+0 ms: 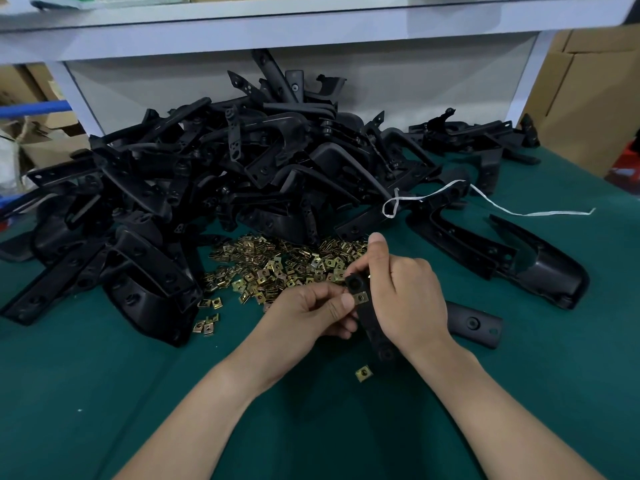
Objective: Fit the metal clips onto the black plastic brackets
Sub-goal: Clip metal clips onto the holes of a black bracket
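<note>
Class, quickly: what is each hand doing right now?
Left hand: pinches a clip against the bracket.
Right hand: grips the bracket.

Long black plastic bracket [372, 320] held upright above the bench, small brass-coloured square metal clip [361, 298] seated near its top, loose clips [277, 268] heaped behind

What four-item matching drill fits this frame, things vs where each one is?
Things:
1 white string
2 lone clip
3 held bracket
4 clip at bracket tip

Places:
A alone on the green cloth
B gripped by the right hand
C pinched by the left hand
D trailing off the right side of the bracket pile

Pairs: 1-D, 2-A, 3-B, 4-C
</note>
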`<state>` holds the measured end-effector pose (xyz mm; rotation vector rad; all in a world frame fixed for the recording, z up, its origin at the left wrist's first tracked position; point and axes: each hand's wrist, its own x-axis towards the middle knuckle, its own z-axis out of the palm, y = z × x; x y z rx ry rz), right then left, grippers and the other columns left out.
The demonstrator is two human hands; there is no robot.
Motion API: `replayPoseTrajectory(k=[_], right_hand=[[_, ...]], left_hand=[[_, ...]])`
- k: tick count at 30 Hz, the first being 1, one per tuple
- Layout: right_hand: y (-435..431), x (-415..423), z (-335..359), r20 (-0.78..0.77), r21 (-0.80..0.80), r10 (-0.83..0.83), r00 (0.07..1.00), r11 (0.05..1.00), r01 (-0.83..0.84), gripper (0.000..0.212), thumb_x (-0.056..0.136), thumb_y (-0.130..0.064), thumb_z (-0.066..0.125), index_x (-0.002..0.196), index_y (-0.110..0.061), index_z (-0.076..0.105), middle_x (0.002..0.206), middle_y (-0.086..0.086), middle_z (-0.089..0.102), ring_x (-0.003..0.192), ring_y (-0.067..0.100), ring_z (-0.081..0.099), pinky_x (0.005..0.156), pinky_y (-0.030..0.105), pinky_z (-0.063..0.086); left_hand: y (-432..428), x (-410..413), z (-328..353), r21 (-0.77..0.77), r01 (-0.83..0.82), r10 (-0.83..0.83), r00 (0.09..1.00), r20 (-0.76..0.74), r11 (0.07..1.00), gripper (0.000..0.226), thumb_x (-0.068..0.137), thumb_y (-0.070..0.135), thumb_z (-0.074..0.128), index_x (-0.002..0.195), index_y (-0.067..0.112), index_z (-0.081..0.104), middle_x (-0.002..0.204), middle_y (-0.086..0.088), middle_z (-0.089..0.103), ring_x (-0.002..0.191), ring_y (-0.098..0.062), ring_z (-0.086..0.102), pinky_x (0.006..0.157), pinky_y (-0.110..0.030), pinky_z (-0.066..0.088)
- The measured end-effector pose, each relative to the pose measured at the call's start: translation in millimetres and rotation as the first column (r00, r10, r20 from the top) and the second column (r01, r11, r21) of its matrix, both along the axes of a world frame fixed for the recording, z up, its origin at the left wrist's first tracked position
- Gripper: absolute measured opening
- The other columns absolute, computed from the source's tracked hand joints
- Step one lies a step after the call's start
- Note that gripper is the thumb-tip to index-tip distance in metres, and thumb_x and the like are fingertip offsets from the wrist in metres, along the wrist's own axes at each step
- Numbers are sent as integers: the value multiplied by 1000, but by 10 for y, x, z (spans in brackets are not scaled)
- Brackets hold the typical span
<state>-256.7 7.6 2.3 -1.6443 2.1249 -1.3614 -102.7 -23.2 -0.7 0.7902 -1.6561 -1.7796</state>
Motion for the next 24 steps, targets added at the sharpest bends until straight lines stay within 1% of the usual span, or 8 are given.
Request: replayPoseTrajectory(k=[12,16,17,18,19,21,23,24], right_hand=[[-1,0,-5,11,-11,-8,1000,1000,9,78,96,-63,7,71,-34,74,72,-10,72,73,13,66,75,38,53],[-2,-21,-1,51,-7,16,999,1000,-15,75,96,-63,10,72,-35,75,74,-10,73,77,13,67,80,39,52],[-3,-30,3,57,-5,22,998,1000,-21,74,97,-61,11,73,-34,76,73,-10,73,76,13,67,80,39,52],[-4,-39,6,61,-12,24,998,1000,-24,73,99,-59,13,74,-34,77,68,-12,71,73,13,66,78,38,52],[-2,-48,12,63,-28,22,998,999,-20,72,100,-57,15,74,-33,78,60,-16,66,67,11,63,74,36,51],[2,-67,25,71,-63,8,997,998,-3,70,101,-54,17,76,-33,79,45,-20,54,54,7,55,64,32,45],[10,-82,25,80,-78,-1,997,997,8,68,103,-50,19,77,-33,79,41,-24,48,46,5,49,58,28,38],[14,-91,18,84,-83,-4,996,997,11,67,105,-48,20,78,-33,79,40,-25,46,45,4,48,57,26,34]], left_hand=[[7,-2,-7,-16,-24,24,1000,5,1000,19,88,29,62,81,17,74,74,-2,71,72,-11,66,71,-19,55],[4,16,-6,-23,-12,13,1000,12,1000,27,92,33,59,90,11,75,83,-8,74,76,-15,70,72,-22,57],[6,27,-3,-69,-40,41,999,26,997,30,94,35,57,91,11,75,84,-7,75,75,-15,71,70,-22,57],[2,49,-9,-176,-102,115,991,66,979,32,95,40,54,91,15,75,82,-5,75,73,-14,71,67,-23,57],[-12,82,-20,-335,-183,234,965,118,924,33,96,45,52,91,21,74,80,-2,74,71,-13,70,65,-25,57],[-70,169,-30,-617,-301,485,861,153,728,32,98,51,47,96,30,71,82,7,72,76,-13,67,70,-36,56],[-151,250,-35,-774,-302,634,756,162,557,31,102,47,44,113,30,67,104,16,68,101,-11,61,89,-37,52],[-191,280,-52,-823,-251,682,701,208,509,36,102,47,43,125,27,63,119,13,64,116,-13,55,102,-39,46]])
